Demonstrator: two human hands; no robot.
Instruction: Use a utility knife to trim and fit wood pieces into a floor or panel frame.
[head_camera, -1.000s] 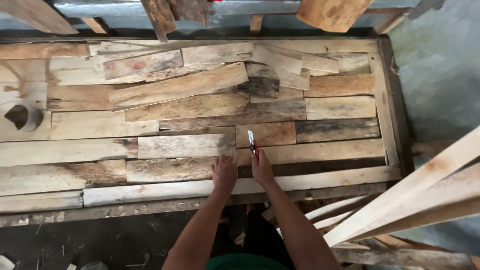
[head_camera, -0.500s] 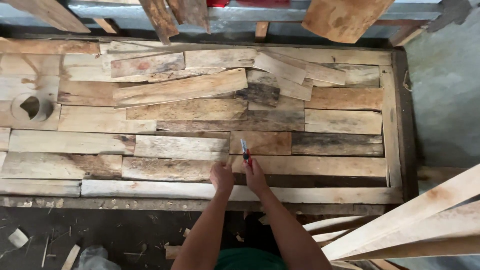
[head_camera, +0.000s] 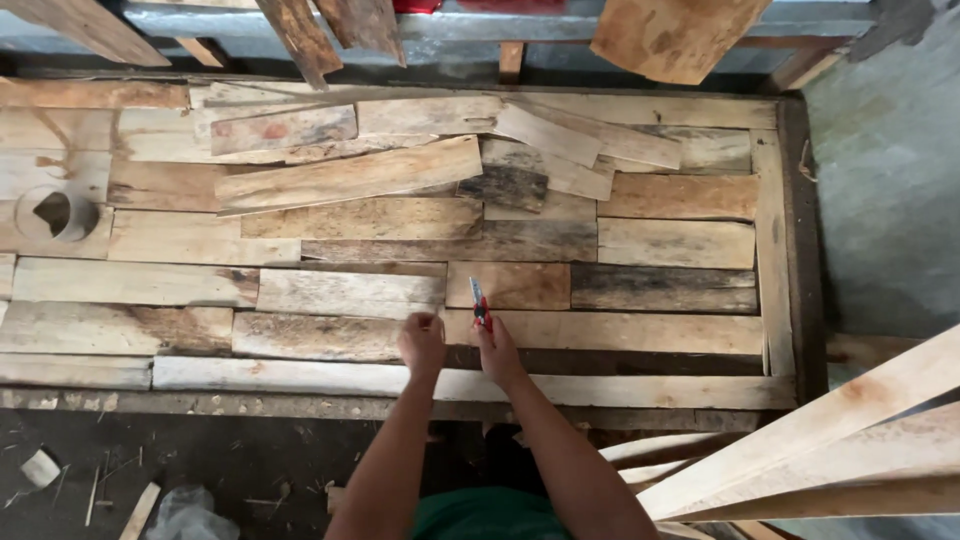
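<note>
the red-handled marker (head_camera: 480, 302) is sitting in my right hand (head_camera: 497, 349), fingers closed around it, its tip pointing away from me onto the plank (head_camera: 640, 332) near the front of the worktop (head_camera: 775, 250). my left hand (head_camera: 422, 342) is resting just beside it, loosely curled and holding nothing, pressing on the same row of boards. the two hands are staying close together, almost touching. to do this well, i am judging that i should be keeping the left hand flat on the wood so the board is not shifting, and keeping the tip steady against the grain. past my hands the worktop is covered in rows of pale and dark weathered planks, and a long loose board (head_camera: 350, 177) is lying slanted across them. far to the left, a round hole (head_camera: 55, 212) is showing in one plank. to my right, pale timber lengths (head_camera: 830, 440) are leaning.
</note>
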